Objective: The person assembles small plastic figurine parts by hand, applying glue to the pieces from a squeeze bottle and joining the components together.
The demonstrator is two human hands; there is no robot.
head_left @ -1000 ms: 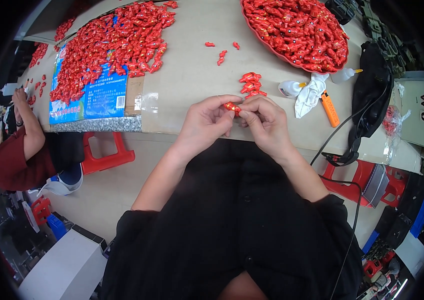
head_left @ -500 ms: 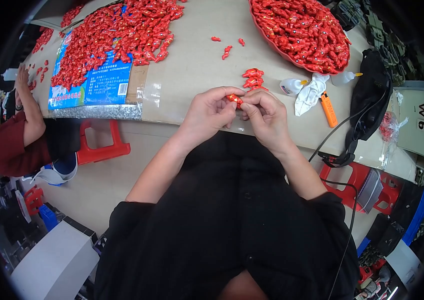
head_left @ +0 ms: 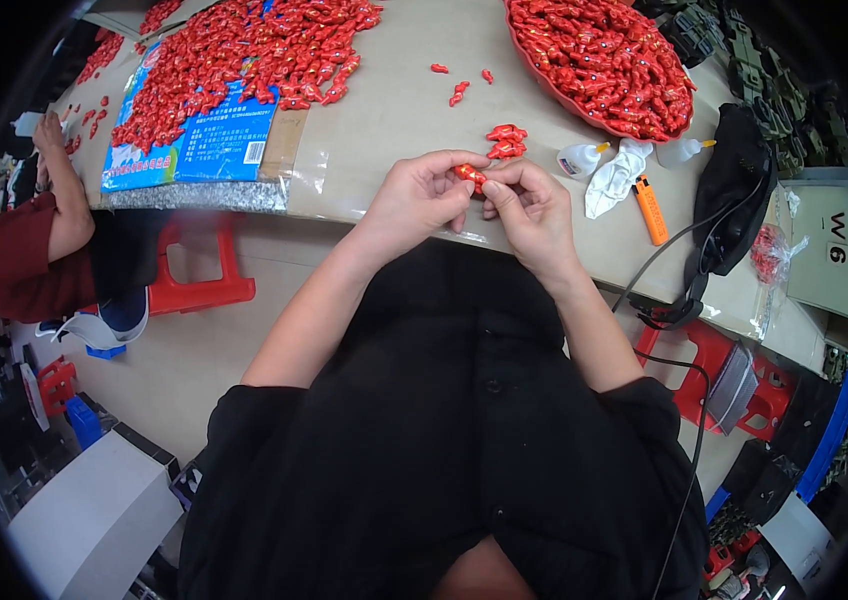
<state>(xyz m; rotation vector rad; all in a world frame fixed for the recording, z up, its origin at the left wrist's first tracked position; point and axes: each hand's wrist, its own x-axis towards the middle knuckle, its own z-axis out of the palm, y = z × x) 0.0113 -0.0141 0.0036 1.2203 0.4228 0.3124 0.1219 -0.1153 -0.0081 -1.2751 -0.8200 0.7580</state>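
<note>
Between the fingertips of both hands I hold a small glossy red figurine with a gold marking. My left hand pinches its left end, and my right hand grips its right end with thumb and forefinger. Just beyond my fingers lie a few red figurines in a short row on the table. Three loose red pieces are scattered farther back. My fingers hide part of the held piece.
A heap of red figurines covers blue printed cardboard at left. A red basin of them stands far right, near glue bottles, a white cloth, an orange cutter and a black bag. A co-worker sits left.
The view has shifted slightly, so table and hands sit a little differently in the picture. Both hands keep hold of the red figurine, with hardly any change of grip.
</note>
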